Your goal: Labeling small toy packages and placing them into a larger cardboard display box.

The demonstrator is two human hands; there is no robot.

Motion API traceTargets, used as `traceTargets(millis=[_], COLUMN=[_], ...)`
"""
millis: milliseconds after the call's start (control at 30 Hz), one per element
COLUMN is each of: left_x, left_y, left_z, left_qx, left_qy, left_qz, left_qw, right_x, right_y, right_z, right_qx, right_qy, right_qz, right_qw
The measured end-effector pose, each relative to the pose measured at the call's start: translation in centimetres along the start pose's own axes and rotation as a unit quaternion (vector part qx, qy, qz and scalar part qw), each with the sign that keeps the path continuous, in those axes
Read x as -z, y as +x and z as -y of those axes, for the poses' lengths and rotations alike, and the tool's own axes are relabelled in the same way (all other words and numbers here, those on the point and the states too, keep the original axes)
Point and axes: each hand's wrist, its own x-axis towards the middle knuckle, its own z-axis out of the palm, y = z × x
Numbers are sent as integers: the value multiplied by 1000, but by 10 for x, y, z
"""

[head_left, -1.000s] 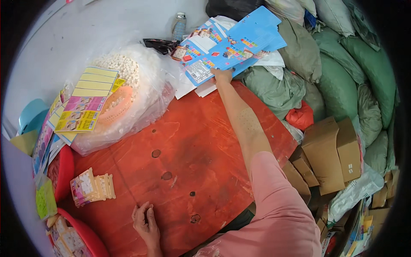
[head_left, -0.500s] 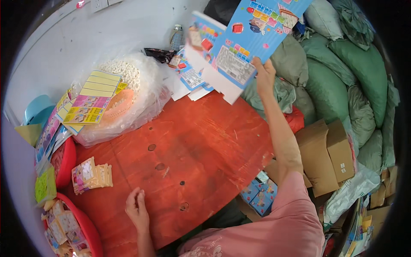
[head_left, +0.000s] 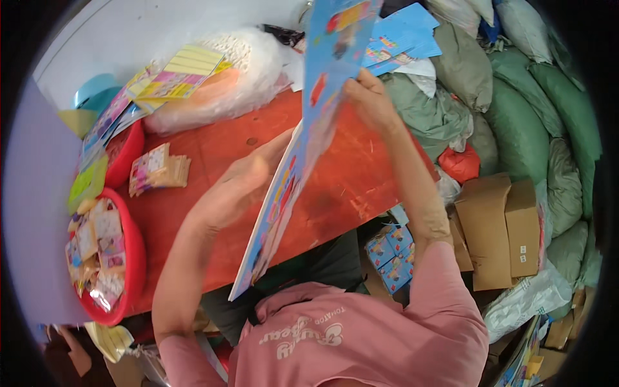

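A large blue printed cardboard sheet (head_left: 335,71), looking like a flat box blank, stands nearly on edge above the table, tilted. Its upper edge is gripped by my right hand (head_left: 373,102), fingers closed on it. On the sheet's left side is my left hand (head_left: 242,187), thumb apart and fingers stretched toward the sheet's white edge. Whether those fingertips touch the card I cannot tell; they are slightly blurred. Left of my hand, a small stack of wrapped packets (head_left: 158,169) lies on the red table (head_left: 225,138).
A red basin (head_left: 134,251) of packets stands at the left edge. Behind is a clear bag of white pellets (head_left: 235,51) with yellow printed sheets (head_left: 184,71) on it. More blue cardboard (head_left: 403,39) lies at the back. Green sacks (head_left: 522,129) and a brown carton (head_left: 487,226) fill the right.
The blue cardboard has come from the back of the table toward me and turned on edge, still in my right hand. My left hand has risen from the table to beside it.
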Motion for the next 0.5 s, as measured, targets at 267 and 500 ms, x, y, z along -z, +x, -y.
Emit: traceTargets(millis=[267,500], left_x=[-14,-15], left_y=[-16,-13], left_z=[25,34], left_qx=[59,-77], left_qy=[-111,28], left_qz=[-273,-315], left_qw=[954,946], right_x=[-127,-155], right_y=[-18,-40], right_z=[-74,15], right_qx=[-101,-230], right_qy=[56,120], right_qz=[-186,44], right_qw=[976,965])
